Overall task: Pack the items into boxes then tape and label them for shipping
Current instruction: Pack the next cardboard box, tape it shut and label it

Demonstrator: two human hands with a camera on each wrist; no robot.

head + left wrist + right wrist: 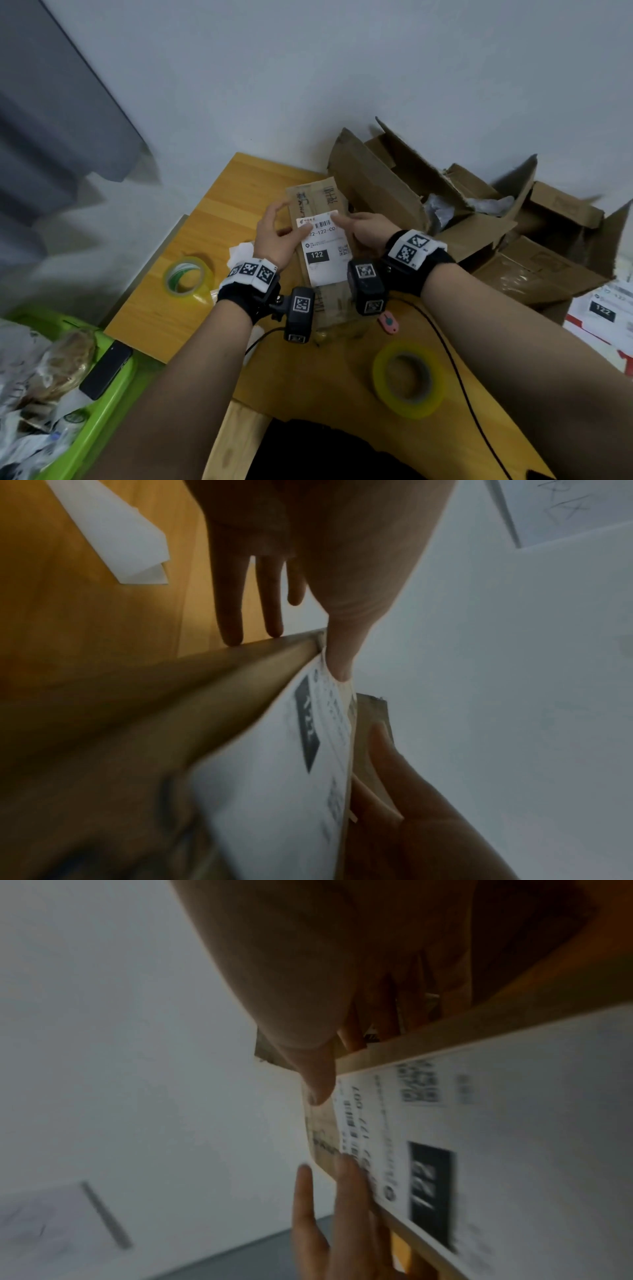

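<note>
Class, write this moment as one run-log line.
step: labelling | left hand: presses shipping label | right hand: presses label | box: closed, on table

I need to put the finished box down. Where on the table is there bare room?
Bare wood lies along the table between the green-cored tape roll and the far edge, and between the box and the near tape roll. The right side is crowded with open cartons.

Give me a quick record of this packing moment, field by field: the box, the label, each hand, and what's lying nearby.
box: flat cardboard box on the wooden table
label: white shipping label on the box top, marked 122
left hand: thumb presses the label's far left corner
right hand: thumb presses its far right corner
nearby: two yellow tape rolls, pink tool
</note>
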